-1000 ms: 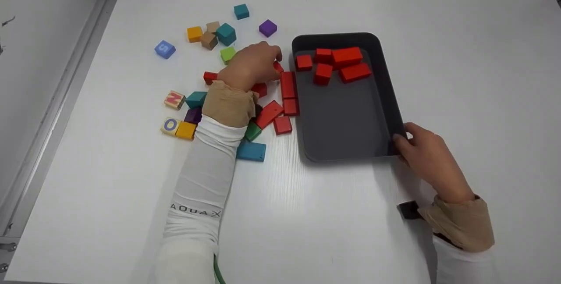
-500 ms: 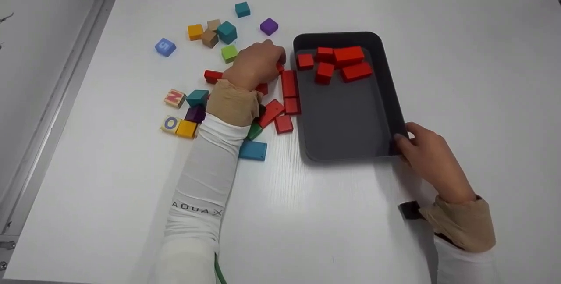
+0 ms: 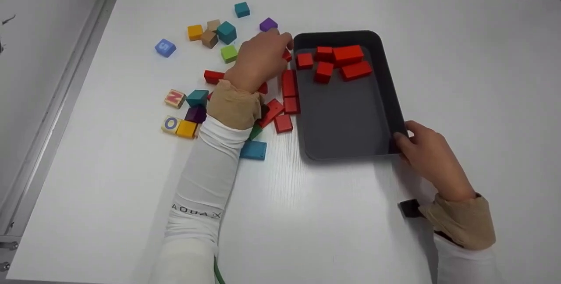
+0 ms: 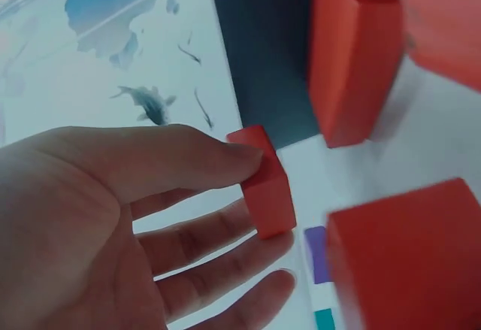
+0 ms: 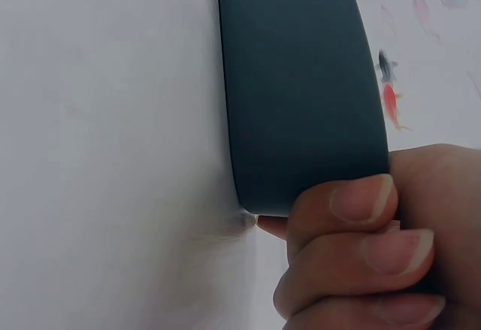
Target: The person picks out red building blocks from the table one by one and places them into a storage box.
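Red block (image 4: 270, 198) pinched in left hand (image 3: 259, 58), just beside dark tray (image 3: 346, 119), right hand (image 3: 431, 159) gripping its corner

red blk (image 3: 287, 55) part-hidden, L sleeve (image 3: 199, 192) cropped

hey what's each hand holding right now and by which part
The left hand pinches a small red block, thumb near one end; the right hand grips the dark tray by its near right corner.

One dark tray (image 3: 350, 119), five red blocks (image 3: 323, 73) inside it, three teal blocks (image 3: 226, 33) showing, one lime block (image 3: 229, 54)
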Available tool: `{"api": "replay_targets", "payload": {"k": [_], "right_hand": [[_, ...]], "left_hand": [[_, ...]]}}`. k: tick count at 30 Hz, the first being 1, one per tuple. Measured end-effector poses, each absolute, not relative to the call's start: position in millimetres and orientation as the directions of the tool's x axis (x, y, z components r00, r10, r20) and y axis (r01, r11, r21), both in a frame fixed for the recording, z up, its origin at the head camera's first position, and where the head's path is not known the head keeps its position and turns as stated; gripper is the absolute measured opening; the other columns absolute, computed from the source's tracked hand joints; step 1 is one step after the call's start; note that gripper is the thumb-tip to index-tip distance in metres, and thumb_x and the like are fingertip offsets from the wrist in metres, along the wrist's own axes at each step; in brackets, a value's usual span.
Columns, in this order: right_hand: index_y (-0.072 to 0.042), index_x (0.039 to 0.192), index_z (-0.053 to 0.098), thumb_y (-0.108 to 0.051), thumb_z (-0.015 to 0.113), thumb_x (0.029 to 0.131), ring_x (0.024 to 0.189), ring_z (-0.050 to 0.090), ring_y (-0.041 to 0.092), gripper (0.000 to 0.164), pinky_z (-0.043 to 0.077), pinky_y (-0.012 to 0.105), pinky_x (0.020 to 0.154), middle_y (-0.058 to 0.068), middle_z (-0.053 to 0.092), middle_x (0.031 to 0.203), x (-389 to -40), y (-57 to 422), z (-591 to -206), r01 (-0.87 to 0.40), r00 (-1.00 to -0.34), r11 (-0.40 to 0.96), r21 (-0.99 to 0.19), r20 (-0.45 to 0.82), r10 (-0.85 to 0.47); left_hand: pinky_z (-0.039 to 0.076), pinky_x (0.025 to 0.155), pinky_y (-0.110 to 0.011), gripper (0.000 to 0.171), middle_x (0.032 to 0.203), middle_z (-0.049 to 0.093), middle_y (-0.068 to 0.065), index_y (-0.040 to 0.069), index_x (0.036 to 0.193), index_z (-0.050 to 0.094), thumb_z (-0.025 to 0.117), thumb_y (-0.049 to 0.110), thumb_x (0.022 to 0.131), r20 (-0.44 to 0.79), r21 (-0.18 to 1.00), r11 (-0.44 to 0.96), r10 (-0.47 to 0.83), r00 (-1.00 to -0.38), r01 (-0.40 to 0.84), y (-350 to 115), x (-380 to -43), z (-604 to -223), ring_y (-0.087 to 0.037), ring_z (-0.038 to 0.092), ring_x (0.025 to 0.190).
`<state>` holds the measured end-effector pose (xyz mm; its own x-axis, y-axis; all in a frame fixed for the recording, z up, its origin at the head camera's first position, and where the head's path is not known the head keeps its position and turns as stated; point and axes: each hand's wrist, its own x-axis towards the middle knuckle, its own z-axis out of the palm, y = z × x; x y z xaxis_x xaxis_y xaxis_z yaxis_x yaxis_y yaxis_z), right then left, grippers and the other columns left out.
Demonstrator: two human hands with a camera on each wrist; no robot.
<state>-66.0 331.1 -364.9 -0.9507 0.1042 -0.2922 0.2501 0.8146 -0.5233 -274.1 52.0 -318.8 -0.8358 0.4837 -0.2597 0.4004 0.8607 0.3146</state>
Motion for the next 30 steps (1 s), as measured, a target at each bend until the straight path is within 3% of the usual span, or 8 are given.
{"api": "replay_targets", "payload": {"k": [5, 12, 30], "right_hand": [[0.000, 0.119, 0.054, -0.030, 0.039, 0.102, 0.059, 0.052, 0.014, 0.038, 0.041, 0.026, 0.052, 0.005, 0.060, 0.069, -66.2, 330.0, -364.0, 0.249, -0.952, 0.815, -0.523, -0.286, 0.108], [-0.003, 0.114, 0.055, -0.029, 0.039, 0.102, 0.056, 0.051, 0.013, 0.033, 0.041, 0.026, 0.052, 0.003, 0.057, 0.064, -65.7, 328.3, -363.7, 0.253, -0.951, 0.817, -0.517, -0.286, 0.114], [-0.003, 0.120, 0.054, -0.029, 0.039, 0.102, 0.056, 0.051, 0.014, 0.035, 0.041, 0.026, 0.050, 0.003, 0.057, 0.063, -64.3, 328.3, -363.1, 0.257, -0.951, 0.807, -0.531, -0.288, 0.113]], "left_hand": [[0.048, 0.097, -0.033, 0.039, 0.128, 0.056, -0.006, 0.018, 0.134, 0.053, 0.056, 0.022, 0.095, -0.151, 0.305, 0.811, 0.559, -0.815, 0.500, 61.1, -263.3, -315.0, -0.020, 0.054, 0.111], [0.048, 0.097, -0.034, 0.037, 0.125, 0.057, -0.007, 0.016, 0.131, 0.055, 0.058, 0.019, 0.094, -0.104, 0.317, 0.747, 0.639, -0.762, 0.584, 72.5, -254.8, -317.9, -0.021, 0.054, 0.110], [0.049, 0.089, -0.031, 0.025, 0.112, 0.061, -0.004, 0.018, 0.119, 0.059, 0.057, 0.018, 0.094, -0.208, 0.324, 0.712, 0.696, -0.687, 0.623, 86.9, -251.3, -339.1, -0.017, 0.054, 0.095]]}}
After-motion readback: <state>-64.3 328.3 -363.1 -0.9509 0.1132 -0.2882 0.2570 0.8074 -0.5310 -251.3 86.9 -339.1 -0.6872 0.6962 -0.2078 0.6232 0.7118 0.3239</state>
